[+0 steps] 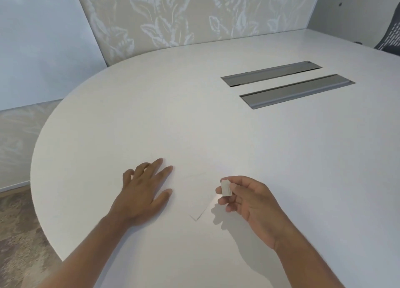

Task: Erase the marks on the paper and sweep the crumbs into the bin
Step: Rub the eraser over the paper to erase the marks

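Though well beyond the eraser (226, 187), two grey hatches (271, 73).

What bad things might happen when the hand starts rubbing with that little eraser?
1. The left hand presses flat beside the check-shaped mark, not close around it. The paper's edges cannot be made out on the white table, so it might slide or wrinkle under rubbing.
2. The right hand pinches the eraser; the fainter lines farther up are easy to miss.
3. No bin shows, so crumbs may land on the carpet.
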{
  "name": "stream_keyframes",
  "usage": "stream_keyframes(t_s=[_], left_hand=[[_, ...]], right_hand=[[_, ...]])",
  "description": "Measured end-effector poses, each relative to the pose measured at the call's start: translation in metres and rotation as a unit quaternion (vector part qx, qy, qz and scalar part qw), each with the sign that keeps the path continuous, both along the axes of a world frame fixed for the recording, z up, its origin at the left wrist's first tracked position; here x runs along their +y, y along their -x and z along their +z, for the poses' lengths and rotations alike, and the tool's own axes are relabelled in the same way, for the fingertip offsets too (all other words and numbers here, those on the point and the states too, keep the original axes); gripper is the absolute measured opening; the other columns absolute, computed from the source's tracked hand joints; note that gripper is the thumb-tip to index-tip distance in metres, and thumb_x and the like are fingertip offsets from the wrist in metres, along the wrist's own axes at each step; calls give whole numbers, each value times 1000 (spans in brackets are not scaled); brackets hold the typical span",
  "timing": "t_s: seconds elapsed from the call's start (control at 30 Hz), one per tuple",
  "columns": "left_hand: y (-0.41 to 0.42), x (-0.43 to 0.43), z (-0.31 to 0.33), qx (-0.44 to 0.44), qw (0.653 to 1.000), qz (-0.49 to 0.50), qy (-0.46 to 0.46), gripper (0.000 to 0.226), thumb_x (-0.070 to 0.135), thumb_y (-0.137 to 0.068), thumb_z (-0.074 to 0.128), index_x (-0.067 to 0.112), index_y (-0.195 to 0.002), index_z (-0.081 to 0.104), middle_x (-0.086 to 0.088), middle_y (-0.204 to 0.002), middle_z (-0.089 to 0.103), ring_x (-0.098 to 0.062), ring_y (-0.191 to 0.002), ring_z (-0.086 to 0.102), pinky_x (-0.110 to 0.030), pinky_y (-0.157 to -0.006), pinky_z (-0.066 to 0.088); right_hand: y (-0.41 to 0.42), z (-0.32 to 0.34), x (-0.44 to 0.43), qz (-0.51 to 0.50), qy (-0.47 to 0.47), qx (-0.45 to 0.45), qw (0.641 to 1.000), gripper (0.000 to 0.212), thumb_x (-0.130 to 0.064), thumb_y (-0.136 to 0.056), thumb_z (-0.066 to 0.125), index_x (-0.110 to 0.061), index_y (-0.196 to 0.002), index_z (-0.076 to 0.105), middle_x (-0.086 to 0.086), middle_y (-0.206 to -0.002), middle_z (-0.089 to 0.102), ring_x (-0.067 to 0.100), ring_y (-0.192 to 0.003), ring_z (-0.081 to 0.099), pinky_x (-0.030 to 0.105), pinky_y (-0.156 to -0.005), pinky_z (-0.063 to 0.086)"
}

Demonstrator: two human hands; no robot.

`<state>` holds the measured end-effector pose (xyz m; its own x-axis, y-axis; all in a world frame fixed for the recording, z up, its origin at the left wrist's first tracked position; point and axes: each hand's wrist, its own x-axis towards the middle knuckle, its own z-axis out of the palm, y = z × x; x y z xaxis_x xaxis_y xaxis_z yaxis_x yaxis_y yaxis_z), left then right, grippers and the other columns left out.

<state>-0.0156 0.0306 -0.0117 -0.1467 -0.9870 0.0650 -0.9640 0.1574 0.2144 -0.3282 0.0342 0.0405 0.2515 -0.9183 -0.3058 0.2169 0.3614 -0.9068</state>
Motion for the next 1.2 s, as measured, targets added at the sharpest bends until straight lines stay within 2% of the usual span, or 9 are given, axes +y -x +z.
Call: stream_keyframes(t_s=[0.1, 0.27, 0.4, 0.53, 0.63, 0.73, 0.9, 1.0, 1.2], left_hand=[[0, 0, 0, 5, 1000, 11, 8, 64, 65, -99, 31, 44, -160, 29, 13, -171, 23, -16, -151, 21, -44, -122, 9], [-1, -2, -1, 11, 1000, 7, 18, 63, 70, -99, 33, 43, -156, 35, 9, -167, 29, -18, -156, 19, -49, -127, 10], [-2, -3, -6, 27, 999, 5, 19, 63, 70, -99, 36, 42, -156, 35, 5, -167, 30, -19, -161, 10, -49, -131, 8], [-4, -6, -9, 47, 999, -10, 13, 67, 70, -99, 35, 37, -157, 34, 2, -175, 17, -17, -163, -2, -43, -133, 7], [-4, -11, -10, 50, 999, -12, 7, 70, 70, -98, 30, 36, -159, 31, 7, -178, 2, -11, -162, -10, -42, -133, 3], [-1, -11, -9, 58, 998, 0, 1, 72, 73, -95, 32, 36, -157, 32, 10, -177, 3, -10, -162, -11, -43, -133, 2], [4, -12, -10, 35, 999, 4, -1, 82, 80, -91, 33, 39, -162, 26, 4, -178, 6, -19, -163, -7, -47, -133, 2], [4, -12, -11, 14, 1000, -2, -7, 85, 83, -91, 26, 45, -165, 14, 0, -178, 1, -22, -163, -10, -49, -132, 1], [4, -14, -10, -4, 1000, -1, -20, 86, 86, -88, 17, 48, -165, 2, 0, -177, -11, -23, -162, -20, -50, -132, -3]], right_hand=[[-14, -5, -7, -8, -10, 12, 1000, 23, -6, -106, 50, -2, -114, 71, 24, -102, 76, 31, -78, 67, 42, -72, 50], [-38, -10, -18, -63, 49, 131, 988, 11, -17, -97, 70, -18, -103, 80, 6, -81, 69, 20, -72, 65, 34, -71, 55], [-51, -14, -27, -90, 86, 186, 975, 10, -15, -90, 79, -19, -100, 80, 9, -82, 77, 14, -69, 69, 23, -67, 57], [-65, -18, -24, -68, 115, 250, 959, 15, -10, -92, 74, -21, -102, 76, 10, -72, 73, 13, -58, 66, 23, -59, 54], [-77, -23, -20, -38, 162, 334, 928, 27, -9, -90, 70, -32, -104, 75, 4, -64, 63, 10, -53, 56, 18, -56, 48], [-82, -25, -18, -26, 196, 376, 905, 26, -15, -92, 69, -34, -109, 76, -6, -65, 63, 5, -56, 55, 16, -61, 48], [-86, -25, -15, 19, 266, 465, 844, 24, -27, -96, 70, -30, -120, 72, -15, -81, 67, 7, -79, 62, 13, -74, 48], [-89, -27, -14, 40, 296, 501, 812, 10, -31, -97, 68, -30, -106, 73, -14, -88, 68, 9, -84, 61, 21, -77, 50], [-90, -35, -20, 59, 315, 571, 756, 13, -36, -99, 61, -33, -106, 72, -18, -93, 57, 7, -84, 57, 30, -83, 50]])
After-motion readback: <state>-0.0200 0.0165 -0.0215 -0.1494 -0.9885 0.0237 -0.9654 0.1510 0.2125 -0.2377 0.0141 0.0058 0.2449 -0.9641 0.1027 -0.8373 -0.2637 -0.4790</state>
